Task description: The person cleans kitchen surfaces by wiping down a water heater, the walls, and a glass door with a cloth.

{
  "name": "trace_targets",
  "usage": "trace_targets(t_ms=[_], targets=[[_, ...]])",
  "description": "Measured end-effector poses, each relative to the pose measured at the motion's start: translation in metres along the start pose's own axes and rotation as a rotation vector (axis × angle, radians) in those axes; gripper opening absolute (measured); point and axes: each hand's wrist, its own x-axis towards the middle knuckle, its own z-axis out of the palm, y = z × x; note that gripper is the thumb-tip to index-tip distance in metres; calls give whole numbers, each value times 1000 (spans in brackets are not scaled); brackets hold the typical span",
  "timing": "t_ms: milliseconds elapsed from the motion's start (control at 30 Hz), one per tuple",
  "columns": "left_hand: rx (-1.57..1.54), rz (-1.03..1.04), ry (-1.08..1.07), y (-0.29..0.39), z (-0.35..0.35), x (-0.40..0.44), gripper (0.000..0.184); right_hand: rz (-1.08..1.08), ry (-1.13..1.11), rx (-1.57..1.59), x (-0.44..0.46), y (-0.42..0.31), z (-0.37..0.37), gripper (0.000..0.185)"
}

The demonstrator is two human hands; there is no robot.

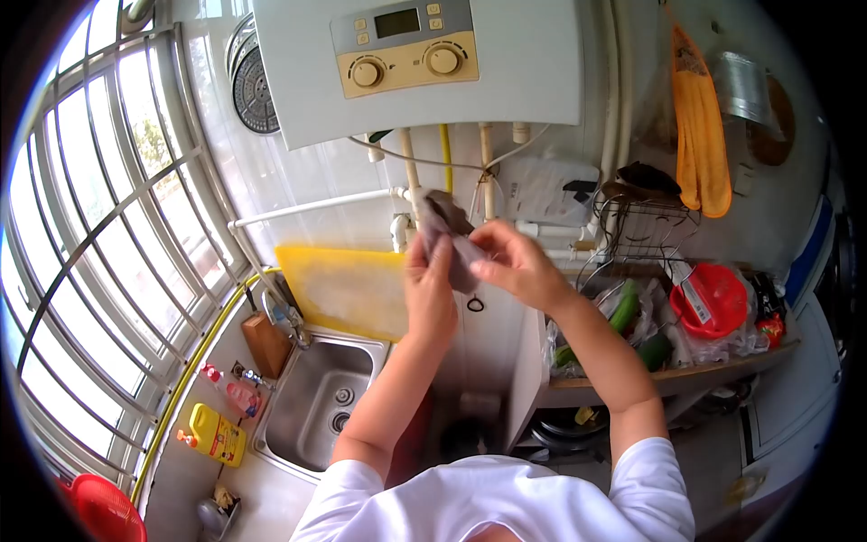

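Observation:
Up in front of the pipes, a greyish-purple cloth (pixel 462 262) hangs between my two hands, its folds a little blurred. My left hand (pixel 430 294) is closed on its left side, thumb pressed against the fabric. From the right, my right hand (pixel 522 265) pinches the cloth between thumb and fingers. The upper end of the cloth looks darker and bunched. Just below it shows a small dark ring (pixel 476 304); whether it is joined to the cloth I cannot tell.
A steel sink (pixel 302 411) lies below left, with a yellow board (pixel 343 289) behind it. Soap bottles (pixel 217 435) stand by the barred window. On the right, a shelf (pixel 578 393) carries cucumbers (pixel 623 309) and a red basin (pixel 713 303). A water heater (pixel 524 63) hangs above.

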Motion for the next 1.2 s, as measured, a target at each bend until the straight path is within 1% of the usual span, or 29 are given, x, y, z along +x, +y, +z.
trace_targets(t_ms=[33, 67, 100, 133, 167, 233, 300, 367, 400, 467, 500, 567, 633, 667, 700, 767, 800, 833, 900, 967, 1033, 1167, 1200], targets=[[-12, 1, -3, -3, 3, 1, 32, -111, 143, -224, 0, -18, -7, 22], [230, 229, 56, -3, 7, 18, 31, -335, 393, -452, 4, -35, -15, 16], [505, 616, 57, 21, 18, 49, 33, -582, 571, -699, 19, -49, -25, 16], [695, 794, 98, 24, 27, 66, 34, -654, 675, -831, 23, -66, -38, 12], [893, 965, 141, 25, 35, 81, 35, -745, 719, -917, 31, -76, -54, 12], [902, 1041, 126, 11, 68, 103, 42, -774, 781, -985, 46, -88, -72, 15], [1034, 1116, -104, -7, 92, 113, 39, -789, 806, -1008, 67, -92, -82, 16], [1094, 1206, -275, -11, 110, 111, 39, -807, 826, -1031, 81, -92, -88, 17], [1095, 1206, -268, -8, 110, 112, 39, -812, 828, -1056, 86, -91, -89, 17], [1122, 1294, -266, -2, 108, 116, 40, -823, 825, -1076, 92, -89, -90, 17], [1128, 1290, -259, -3, 97, 118, 40, -846, 822, -1135, 91, -88, -92, 17], [1190, 1331, -138, -4, 63, 132, 38, -881, 817, -1196, 93, -86, -99, 18], [1219, 1323, 24, 4, 32, 145, 36, -872, 786, -1103, 92, -80, -104, 19], [1267, 1300, 130, 9, 19, 149, 34, -873, 783, -1104, 92, -79, -108, 19], [1314, 1274, 235, 12, 7, 152, 31, -882, 753, -1040, 92, -78, -111, 19], [1275, 1216, 368, 12, -6, 155, 25, -891, 726, -975, 92, -75, -113, 19], [1220, 1209, 416, 5, 4, 153, 21, -891, 712, -937, 91, -72, -112, 18], [1278, 1204, 380, 4, 12, 149, 31, -889, 696, -900, 91, -71, -111, 18], [1247, 1223, 169, -3, 37, 137, 35, -901, 696, -897, 89, -68, -108, 18], [1281, 1159, -160, -7, 64, 118, 38, -920, 693, -894, 91, -67, -107, 17], [1223, 1249, -280, 0, 97, 106, 42, -901, 691, -709, 93, -64, -110, 13], [1250, 1234, -236, 7, 137, 117, 44, -859, 694, -646, 89, -67, -115, 11], [1283, 1225, -191, 9, 145, 123, 46, -872, 677, -634, 88, -68, -117, 11]])
